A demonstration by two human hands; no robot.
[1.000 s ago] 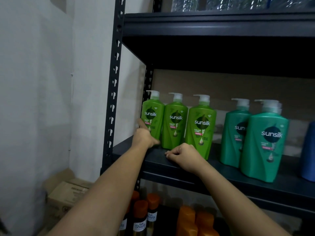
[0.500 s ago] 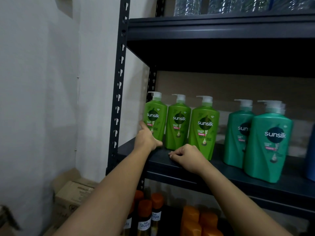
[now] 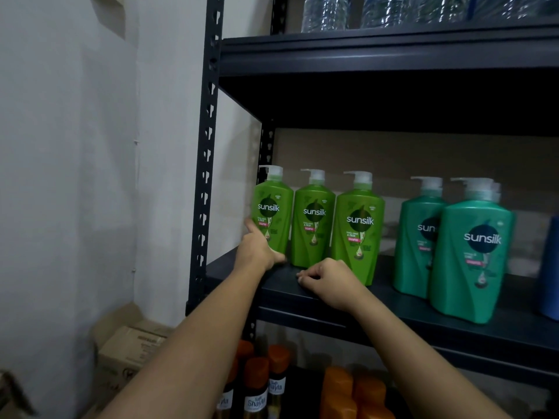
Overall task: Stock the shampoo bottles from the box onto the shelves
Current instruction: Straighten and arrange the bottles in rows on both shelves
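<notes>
Shampoo bottles stand on the middle board of a dark metal shelf rack (image 3: pixel 208 152) set against a pale wall (image 3: pixel 75 176). Cardboard boxes (image 3: pixel 127 355) sit on the floor left of the rack, beside its front post. On the board (image 3: pixel 393 316), two teal Sunsilk bottles stand right of centre, the front one (image 3: pixel 472 261) partly covering the one behind (image 3: pixel 419 237). Three green pump bottles stand upright in a close row at the left end: the right green bottle (image 3: pixel 357 228), the middle green bottle (image 3: pixel 313 222) and the left green bottle (image 3: pixel 272 213). A blue container (image 3: pixel 550 267) shows at the right edge. Clear wrapped bottles (image 3: pixel 393 10) fill the top shelf; orange-capped bottles (image 3: pixel 257 379) stand on the shelf below. The left hand (image 3: pixel 260 249) holds the left green bottle low on its body, thumb along its left side. The right hand (image 3: pixel 329 281) rests on the board's front edge before the right green bottle, fingers curled, holding nothing.
</notes>
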